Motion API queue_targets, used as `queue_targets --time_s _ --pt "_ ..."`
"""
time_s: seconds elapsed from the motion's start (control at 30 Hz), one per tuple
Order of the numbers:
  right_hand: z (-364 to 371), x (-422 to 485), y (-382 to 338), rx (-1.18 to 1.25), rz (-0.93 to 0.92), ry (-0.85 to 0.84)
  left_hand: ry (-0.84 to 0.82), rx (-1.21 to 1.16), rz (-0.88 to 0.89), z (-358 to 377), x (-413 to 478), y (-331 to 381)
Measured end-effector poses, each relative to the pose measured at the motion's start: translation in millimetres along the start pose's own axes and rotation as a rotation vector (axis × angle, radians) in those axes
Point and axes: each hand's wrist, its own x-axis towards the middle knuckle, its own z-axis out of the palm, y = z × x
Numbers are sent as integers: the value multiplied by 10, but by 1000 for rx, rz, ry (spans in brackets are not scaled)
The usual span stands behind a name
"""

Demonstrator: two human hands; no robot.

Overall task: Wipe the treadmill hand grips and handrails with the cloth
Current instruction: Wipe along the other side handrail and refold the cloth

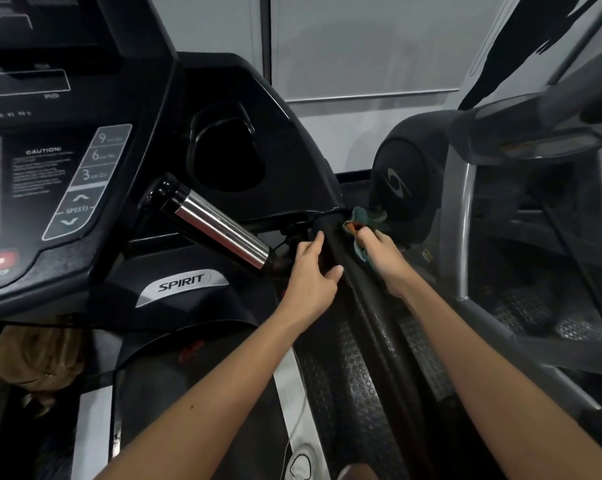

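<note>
- R hand pinches the bunched teal cloth at the far end of the black handrail, right where it meets the console.
- L hand is wrapped round the same rail, just nearer, steadying it.
- Risk: cloth is wadded small, so prob. only the rail's right side gets wiped and the underside gets missed.
- Risk: cloth could snag in the rail/console joint.
- Risk: thin cord by the L fingers may get tugged.
- Chrome hand grip, left of the hands, has no cloth on it, so likely still to do.
- Surface: rail is padded matt; dotted side deck below it.
- Room: white wall far, grey machine at right, speed keys at left.
</note>
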Motion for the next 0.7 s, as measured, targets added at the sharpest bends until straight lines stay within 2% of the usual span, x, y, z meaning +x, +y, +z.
queue_targets --time_s 0.07,0.13,0.3,0.37,0.5,0.7 --pt "35 -5 11 -60 -96 75 4 5 8 5 0 -5" --pt "73 -18 11 -163 -244 81 7 29 27 3 1 4" --pt "175 -121 5 -766 -532 113 46 71 85 6 13 -6" --pt "174 -136 -10 -852 -579 94 44 69 95 4 14 -4" --pt "83 -59 30 -754 -588 45 22 73 79 -5 12 -3" --pt "48 17 117 -115 -360 13 9 28 50 -5 9 -4"
